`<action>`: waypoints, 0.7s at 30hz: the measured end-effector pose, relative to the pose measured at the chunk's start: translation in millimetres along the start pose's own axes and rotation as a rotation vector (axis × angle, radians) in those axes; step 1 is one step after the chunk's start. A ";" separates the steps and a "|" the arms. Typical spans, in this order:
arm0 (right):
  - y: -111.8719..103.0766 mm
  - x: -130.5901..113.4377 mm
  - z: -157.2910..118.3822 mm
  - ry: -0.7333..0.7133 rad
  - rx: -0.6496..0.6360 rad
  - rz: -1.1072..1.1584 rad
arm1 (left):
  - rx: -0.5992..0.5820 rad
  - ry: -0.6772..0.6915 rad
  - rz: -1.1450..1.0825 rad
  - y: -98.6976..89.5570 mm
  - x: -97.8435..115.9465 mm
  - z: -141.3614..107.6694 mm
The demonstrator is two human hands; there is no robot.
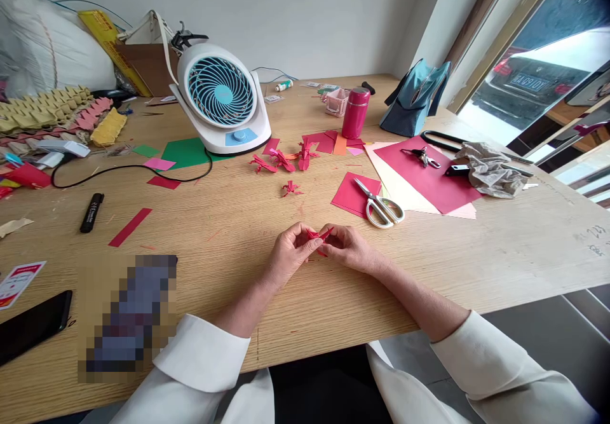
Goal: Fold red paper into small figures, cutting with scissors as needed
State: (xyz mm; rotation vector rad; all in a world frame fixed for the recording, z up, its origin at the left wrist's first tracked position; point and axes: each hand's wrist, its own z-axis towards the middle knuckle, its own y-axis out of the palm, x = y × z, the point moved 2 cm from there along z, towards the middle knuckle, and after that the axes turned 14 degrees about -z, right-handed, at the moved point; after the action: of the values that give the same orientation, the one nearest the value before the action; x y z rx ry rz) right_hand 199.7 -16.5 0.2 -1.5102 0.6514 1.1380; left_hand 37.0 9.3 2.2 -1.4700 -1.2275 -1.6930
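Between my two hands, just above the wooden table (229, 220), is a small folded red paper origami piece (315, 236) with pointed tips. My left hand (296, 246) pinches it from the left, thumb on top. From the right, the fingers of my right hand (349, 247) close on its other side, near a raised point. My fingers partly hide its shape. Ahead of my hands lies a small red origami figure (291, 188), with several more red origami figures (284, 161) grouped behind it. Silver-handled scissors (381, 206) rest on red paper squares (351, 194) to the right.
A white fan (222, 93) stands at the back, its black cable (138, 168) trailing left. A pink bottle (356, 113) and blue bag (415, 100) stand behind. Large red sheets (424, 179), keys (423, 156) and crumpled paper (495, 170) lie right; a marker (92, 213) and phone (35, 327) left.
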 end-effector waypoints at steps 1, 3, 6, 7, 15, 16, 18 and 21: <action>-0.5 -0.8 0.0 0.006 -0.001 0.003 | 0.004 0.030 0.020 -1.3 0.8 0.5; -1.5 -1.8 0.3 0.017 0.000 0.003 | 0.014 0.094 0.058 -4.3 2.0 1.7; -2.6 -1.7 1.1 0.022 0.015 -0.019 | 0.024 0.158 0.122 -7.5 2.1 3.0; -2.9 -1.5 1.4 0.016 0.025 -0.026 | 0.020 0.167 0.138 -7.8 1.8 3.1; -4.9 -3.7 1.3 0.009 0.070 -0.092 | 0.074 0.429 0.479 -5.2 11.6 -1.1; -5.1 -4.4 1.0 0.015 0.075 -0.108 | 0.075 0.468 0.535 -5.8 13.6 -1.5; -5.5 -5.5 0.5 0.019 0.087 -0.146 | 0.052 0.517 0.611 -7.5 16.8 -1.5; -5.8 -6.8 -0.1 0.003 0.115 -0.222 | 0.000 0.556 0.667 -10.3 18.8 -0.8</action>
State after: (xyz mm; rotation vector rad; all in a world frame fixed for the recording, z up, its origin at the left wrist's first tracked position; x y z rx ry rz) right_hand 202.1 -16.2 8.8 -1.4474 0.5272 0.9145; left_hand 23.4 15.4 17.6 -1.1106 -0.3759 -1.4673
